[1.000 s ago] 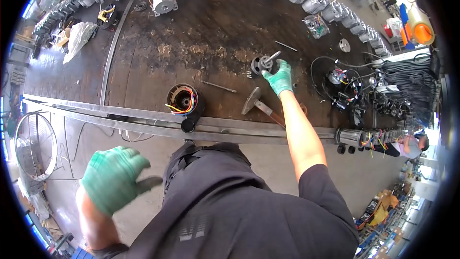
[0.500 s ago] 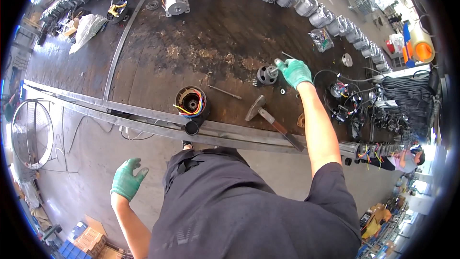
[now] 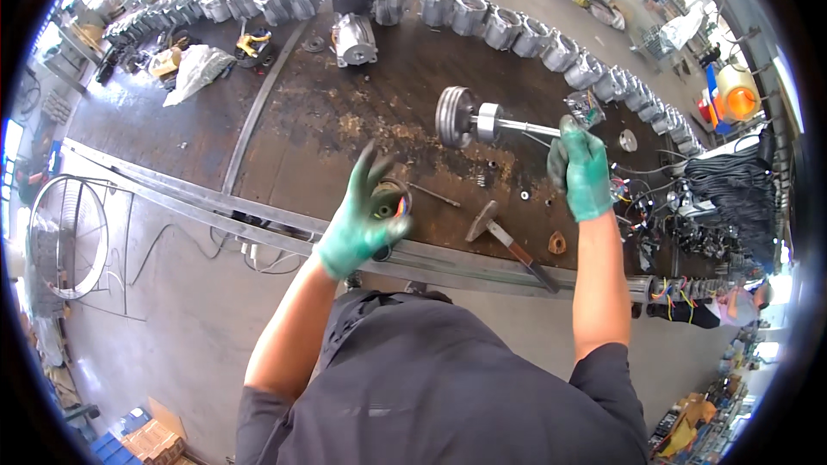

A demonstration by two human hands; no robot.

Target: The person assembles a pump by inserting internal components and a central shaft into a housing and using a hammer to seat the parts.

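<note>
My right hand, in a green glove, is closed round the end of a long metal shaft. The shaft lies sideways above the bench; it carries a bright rotor core and ends at the left in a ribbed round metal disc. My left hand, gloved likewise, has its fingers spread and holds nothing. Behind its fingers, mostly hidden, stands a motor housing with coloured wires near the bench's front edge. A hammer with a brown handle lies between the hands.
A thin metal rod lies near the hammer. Grey motor casings line the bench's far edge; another motor stands before them. Black cables and wired parts heap up at the right. A person is at the far right.
My right hand has lifted the shaft with its disc off the bench. My left hand has come up from beside my body to the wired housing. The whole view has shifted slightly.
</note>
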